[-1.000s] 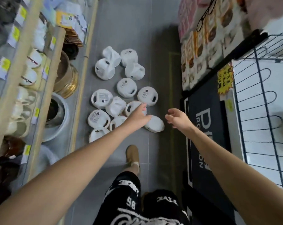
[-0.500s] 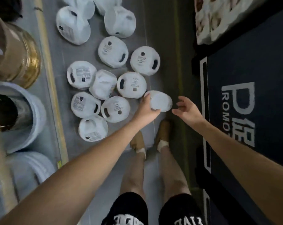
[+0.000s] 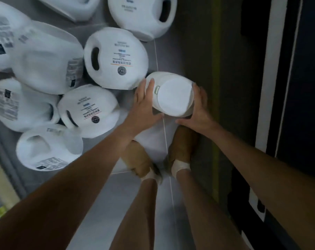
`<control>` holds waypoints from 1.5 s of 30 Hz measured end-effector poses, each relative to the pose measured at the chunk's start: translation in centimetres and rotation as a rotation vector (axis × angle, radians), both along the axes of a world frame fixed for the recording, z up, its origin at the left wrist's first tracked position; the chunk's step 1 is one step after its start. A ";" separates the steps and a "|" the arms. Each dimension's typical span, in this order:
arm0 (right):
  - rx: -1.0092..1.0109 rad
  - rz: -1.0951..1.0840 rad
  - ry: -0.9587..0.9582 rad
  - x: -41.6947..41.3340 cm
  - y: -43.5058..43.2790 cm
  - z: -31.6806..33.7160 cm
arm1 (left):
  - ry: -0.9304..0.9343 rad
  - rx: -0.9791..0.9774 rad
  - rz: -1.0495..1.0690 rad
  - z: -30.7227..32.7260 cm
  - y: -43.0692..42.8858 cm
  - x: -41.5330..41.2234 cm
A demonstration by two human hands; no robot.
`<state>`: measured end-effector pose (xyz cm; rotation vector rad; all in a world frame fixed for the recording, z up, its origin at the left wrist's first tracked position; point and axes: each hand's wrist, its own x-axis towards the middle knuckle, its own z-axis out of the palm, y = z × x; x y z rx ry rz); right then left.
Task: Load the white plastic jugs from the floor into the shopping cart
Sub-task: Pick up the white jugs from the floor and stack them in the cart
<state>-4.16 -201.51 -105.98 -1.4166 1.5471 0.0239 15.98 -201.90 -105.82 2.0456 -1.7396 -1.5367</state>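
Observation:
A white plastic jug (image 3: 173,95) lies on the grey floor just ahead of my feet, its flat bottom facing the camera. My left hand (image 3: 144,103) grips its left side, fingers along the wall and thumb under it. My right hand (image 3: 198,107) grips its right side, fingers wrapped round the far edge. Several more white jugs lie to the left, the nearest (image 3: 116,58) with a dark handle hole and printed label, another (image 3: 89,110) below it. The shopping cart is out of view.
My two feet in tan shoes (image 3: 182,147) stand right under the held jug. A dark mat with a white border (image 3: 272,87) covers the floor to the right. A pale shelf edge (image 3: 1,184) runs along the lower left.
The camera has dropped much closer to the floor. My right hand has closed in from the right onto the jug, so both hands now hold it.

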 end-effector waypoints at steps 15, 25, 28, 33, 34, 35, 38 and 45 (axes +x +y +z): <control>-0.256 -0.043 -0.109 -3.3 -4.2 -3.6 | 0.114 -0.113 0.152 -3.7 -3.3 -0.7; -0.067 -0.110 -0.064 -2.5 -13.0 -4.4 | 0.190 0.006 0.395 -4.6 -8.2 -2.5; -0.027 -0.158 -0.086 -3.1 -13.8 -4.7 | 0.261 0.031 0.415 -5.0 -9.6 -2.6; 0.013 -0.270 -0.102 -2.7 -13.9 -4.7 | 0.314 0.104 0.433 -5.8 -11.2 -2.5; 0.026 -0.265 -0.108 -2.5 -13.8 -4.4 | 0.324 0.123 0.442 -6.0 -10.8 -2.5; 0.035 -0.251 -0.121 -2.4 -13.4 -4.2 | 0.333 0.151 0.465 -5.9 -10.0 -2.5; 0.066 -0.198 -0.093 -2.1 -11.7 -2.8 | 0.414 0.226 0.588 -5.4 -6.4 -2.6; 0.060 -0.158 -0.062 -0.2 -6.7 3.7 | 0.500 0.297 0.646 1.4 -0.6 0.0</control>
